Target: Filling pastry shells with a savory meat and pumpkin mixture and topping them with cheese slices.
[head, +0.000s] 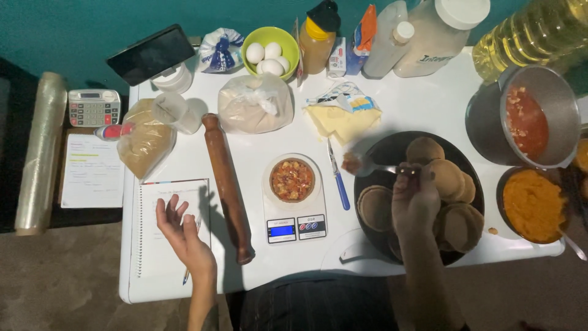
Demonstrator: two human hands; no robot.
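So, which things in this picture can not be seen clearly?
Head view only:
- Oil bottle: its top is cut off by the upper edge.
- Orange mash bowl: the right side is cut off by the frame edge.
- Dark tray: the right hand hides part of it.
- Spoon: its load is blurred.
- Notebook: the writing is too small, and the open left hand covers part.

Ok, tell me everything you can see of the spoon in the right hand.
The spoon looks like plain silvery metal. It lies about level, bowl pointing left, carrying a small brownish-red lump of filling. The right hand pinches the end of its handle between the fingertips. The bowl hangs in the air over the left rim of the black plate of dough rounds, to the right of the blue-handled knife, touching neither.
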